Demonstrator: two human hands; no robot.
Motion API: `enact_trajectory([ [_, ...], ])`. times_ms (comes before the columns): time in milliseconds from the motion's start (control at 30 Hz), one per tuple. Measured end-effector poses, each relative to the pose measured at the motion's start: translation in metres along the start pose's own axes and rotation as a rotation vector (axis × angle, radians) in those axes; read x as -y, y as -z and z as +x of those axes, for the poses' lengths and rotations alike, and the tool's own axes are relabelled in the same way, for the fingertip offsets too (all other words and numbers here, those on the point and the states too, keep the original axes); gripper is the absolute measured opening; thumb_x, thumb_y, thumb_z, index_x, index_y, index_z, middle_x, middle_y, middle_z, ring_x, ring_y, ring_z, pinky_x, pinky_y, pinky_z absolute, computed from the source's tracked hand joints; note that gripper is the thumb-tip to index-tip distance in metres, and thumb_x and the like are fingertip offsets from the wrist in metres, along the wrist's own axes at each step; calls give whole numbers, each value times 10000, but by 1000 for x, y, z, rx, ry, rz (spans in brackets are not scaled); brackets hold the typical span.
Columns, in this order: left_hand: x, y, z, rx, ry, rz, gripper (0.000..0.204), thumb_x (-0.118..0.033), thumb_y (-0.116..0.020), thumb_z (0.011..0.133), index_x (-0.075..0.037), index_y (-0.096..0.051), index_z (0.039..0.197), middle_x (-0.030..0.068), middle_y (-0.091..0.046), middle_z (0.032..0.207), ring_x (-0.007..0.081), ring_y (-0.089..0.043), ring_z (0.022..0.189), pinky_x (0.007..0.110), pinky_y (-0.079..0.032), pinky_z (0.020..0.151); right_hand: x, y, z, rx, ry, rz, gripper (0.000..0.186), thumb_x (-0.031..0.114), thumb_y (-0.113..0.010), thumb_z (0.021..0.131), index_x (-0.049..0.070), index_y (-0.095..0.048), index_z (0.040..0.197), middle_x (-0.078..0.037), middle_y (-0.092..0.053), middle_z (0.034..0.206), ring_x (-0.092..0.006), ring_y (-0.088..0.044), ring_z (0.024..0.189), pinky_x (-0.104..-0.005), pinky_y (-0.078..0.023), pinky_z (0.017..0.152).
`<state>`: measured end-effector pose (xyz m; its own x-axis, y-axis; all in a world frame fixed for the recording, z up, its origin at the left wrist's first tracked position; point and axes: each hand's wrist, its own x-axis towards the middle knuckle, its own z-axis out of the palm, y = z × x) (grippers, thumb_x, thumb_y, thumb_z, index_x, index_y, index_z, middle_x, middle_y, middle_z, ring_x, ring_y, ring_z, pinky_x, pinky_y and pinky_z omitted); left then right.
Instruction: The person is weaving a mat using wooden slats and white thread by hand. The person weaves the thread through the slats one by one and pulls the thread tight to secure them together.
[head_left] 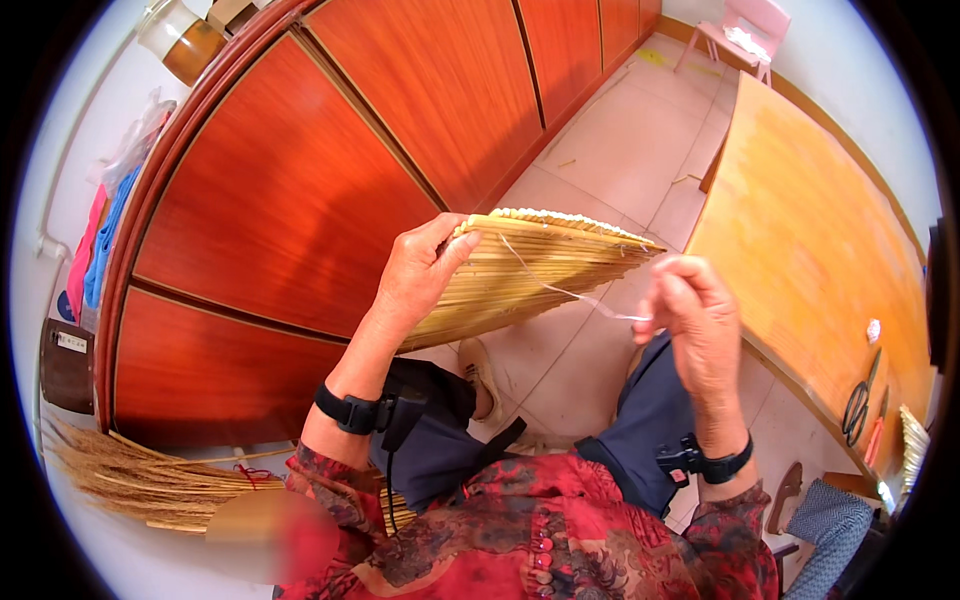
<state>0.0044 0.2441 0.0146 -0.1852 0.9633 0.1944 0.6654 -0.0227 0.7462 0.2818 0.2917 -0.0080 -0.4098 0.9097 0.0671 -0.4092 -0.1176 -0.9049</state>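
Nearest me: I see a red patterned blouse [540, 540] with a row of round buttons filling the lower edge, and dark trousers [640, 430] over the knees below it.
Wrists: each forearm carries a black band, one at the left [350, 410] and one at the right [715, 465].
Room: pale square floor tiles [620, 150] run beside a long wall of glossy reddish-brown wooden cabinet doors [290, 190]; a pink chair [745, 30] stands far off.
Bench: an orange-yellow wooden bench [800, 230] lies at my right, with dark-handled scissors [858, 405] near its lower end.
Work piece: a flat fan of pale yellow straw stalks [530, 270] is held in the air above the knees, between both hands.
Axis: I read its long axis as running left-low to right-high, the bound end by the left hand, the tapered end toward the right.
Left hand [420, 270]: fingers curled over the fan's upper edge, thumb beneath, gripping it.
Right hand [695, 320]: fingertips pressed together on a thin white thread [560, 290] running back to the fan.
Floor left: a loose bundle of dry straw [140, 475] lies by the cabinet.
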Motion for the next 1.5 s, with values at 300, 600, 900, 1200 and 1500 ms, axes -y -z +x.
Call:
enact_trajectory([
  [300, -8, -16, -30, 27, -217, 199, 254, -85, -667, 798, -3, -594, 1027, 131, -648, 858, 205, -642, 783, 281, -485, 698, -46, -46, 4, 172, 142, -503, 174, 24, -573, 849, 37, -640, 1009, -44, -510, 777, -107, -500, 647, -231, -413, 580],
  [600, -10, -36, -77, 55, -429, 279, 411, 64, -650, 592, 52, -591, 999, 161, -643, 933, 316, -638, 831, 347, -519, 734, -59, -26, -39, 177, 60, -461, 154, 1, -552, 848, 22, -630, 979, -59, -539, 811, -127, -496, 696, -238, -407, 613],
  [900, 18, -75, -140, 49, -439, 123, 309, 42, -653, 617, 20, -611, 922, 142, -634, 943, 301, -640, 866, 389, -526, 741, -66, 3, -89, 253, -426, -1, 138, 93, -509, 916, -24, -575, 948, -120, -599, 1027, -159, -540, 951, -287, -419, 869],
  [1200, 28, -78, -155, 129, -488, 64, 238, -82, -701, 681, -52, -642, 910, 112, -606, 990, 281, -624, 954, 445, -498, 847, -74, 7, -96, 76, -599, 174, 146, 79, -497, 932, -28, -549, 1017, -153, -616, 1030, -201, -585, 995, -337, -442, 928],
  [1500, 29, -78, -152, 174, -511, 122, 236, -91, -659, 717, -41, -633, 946, 122, -622, 1021, 278, -614, 962, 440, -491, 863, -77, 5, -95, 82, -613, 90, 149, 77, -497, 933, -31, -559, 1014, -130, -627, 1010, -164, -584, 983, -295, -444, 910],
])
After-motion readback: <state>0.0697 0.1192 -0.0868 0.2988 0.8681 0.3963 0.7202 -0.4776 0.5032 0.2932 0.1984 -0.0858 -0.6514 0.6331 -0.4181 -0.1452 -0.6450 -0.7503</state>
